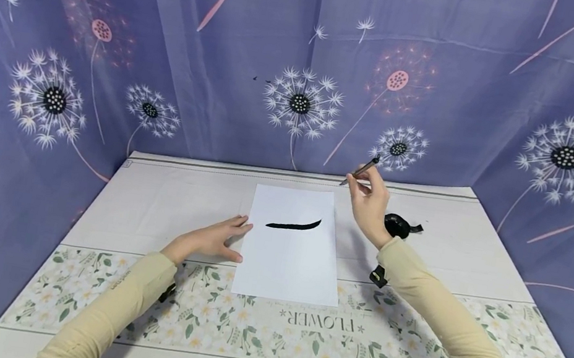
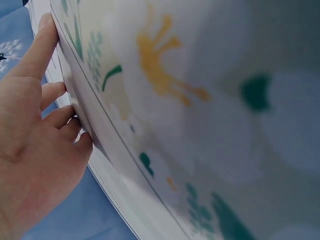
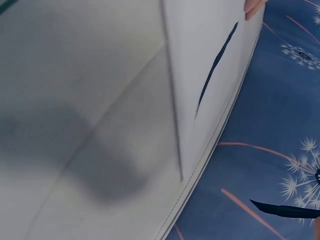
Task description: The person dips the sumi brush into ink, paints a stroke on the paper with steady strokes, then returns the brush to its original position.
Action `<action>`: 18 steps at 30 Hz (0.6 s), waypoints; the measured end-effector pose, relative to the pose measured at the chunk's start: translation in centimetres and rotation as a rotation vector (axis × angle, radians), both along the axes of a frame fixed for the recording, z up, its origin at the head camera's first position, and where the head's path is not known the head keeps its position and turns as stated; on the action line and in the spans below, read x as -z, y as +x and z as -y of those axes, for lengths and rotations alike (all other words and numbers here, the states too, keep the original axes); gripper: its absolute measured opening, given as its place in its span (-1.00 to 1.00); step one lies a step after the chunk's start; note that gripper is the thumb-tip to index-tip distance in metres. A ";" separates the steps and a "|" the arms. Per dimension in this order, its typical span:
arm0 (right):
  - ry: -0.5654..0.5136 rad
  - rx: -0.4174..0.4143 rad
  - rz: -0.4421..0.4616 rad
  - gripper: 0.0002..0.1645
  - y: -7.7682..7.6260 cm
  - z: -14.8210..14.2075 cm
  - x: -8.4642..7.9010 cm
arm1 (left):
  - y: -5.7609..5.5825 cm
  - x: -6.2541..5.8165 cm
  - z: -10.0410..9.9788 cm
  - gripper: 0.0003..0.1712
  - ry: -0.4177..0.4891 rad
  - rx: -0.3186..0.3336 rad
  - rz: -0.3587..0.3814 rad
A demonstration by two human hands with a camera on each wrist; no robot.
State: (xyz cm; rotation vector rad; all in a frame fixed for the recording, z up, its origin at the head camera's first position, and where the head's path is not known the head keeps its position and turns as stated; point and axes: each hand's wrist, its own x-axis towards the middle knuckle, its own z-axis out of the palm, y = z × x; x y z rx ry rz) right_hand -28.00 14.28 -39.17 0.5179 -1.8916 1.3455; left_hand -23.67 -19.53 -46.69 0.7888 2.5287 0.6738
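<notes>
A white sheet of paper point(image 1: 289, 273) lies upright before me, with a single black stroke point(image 1: 293, 226) across its upper half that curves up and tapers at its right end. My left hand point(image 1: 212, 238) rests at the paper's left edge, fingers spread, fingertips right at the edge. Beyond the paper's upper right corner, my right hand point(image 1: 370, 205) pinches a slim dark brush pen point(image 1: 360, 169) between thumb and fingers. Its tip points down and left, off the sheet. In the right wrist view the brush pen point(image 3: 282, 209) shows a dark tapered tip, while most of that hand is out of frame.
The white tablecloth point(image 1: 159, 202) has a floral band point(image 1: 197, 321) running across under the paper's lower edge. Purple dandelion-print curtains point(image 1: 210, 92) stand close behind the table and on both sides. Black wrist gear point(image 1: 396, 226) is strapped at the right wrist.
</notes>
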 end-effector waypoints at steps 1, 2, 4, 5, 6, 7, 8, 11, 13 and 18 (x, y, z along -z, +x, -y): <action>0.009 0.004 -0.003 -0.81 0.1 -0.2 0.0 | 0.0 0.0 0.0 0.05 0.003 0.000 -0.001; 0.018 0.007 -0.006 -0.82 -0.1 -0.4 0.3 | 0.0 0.1 0.0 0.05 0.004 0.002 -0.003; 0.034 0.011 0.004 -0.82 -0.7 -1.1 1.0 | 0.0 0.0 0.0 0.05 0.007 0.002 -0.002; 0.040 0.008 0.009 -0.82 -0.9 -1.4 1.4 | 0.1 0.0 0.0 0.05 0.008 0.003 -0.002; 0.046 0.003 0.014 -0.82 -1.2 -1.8 1.7 | 0.1 -0.1 0.0 0.06 0.011 0.003 -0.001; 0.054 -0.004 0.021 -0.82 -1.4 -2.2 2.0 | 0.1 -0.1 0.0 0.06 0.013 0.004 0.003; 0.068 -0.009 0.026 -0.82 -1.7 -2.6 2.4 | 0.1 -0.2 0.0 0.06 0.011 0.004 0.004; 0.131 -0.022 0.018 -0.82 -1.7 -3.6 2.5 | 0.1 -0.3 0.0 0.06 0.008 0.002 0.008; 0.178 -0.033 0.001 -0.82 -1.6 -4.2 2.6 | 0.1 -0.3 -0.1 0.06 0.007 0.000 0.011; 0.294 -0.042 -0.064 -0.77 -1.5 -5.7 2.7 | 0.0 -0.1 -0.1 0.05 0.008 0.005 0.012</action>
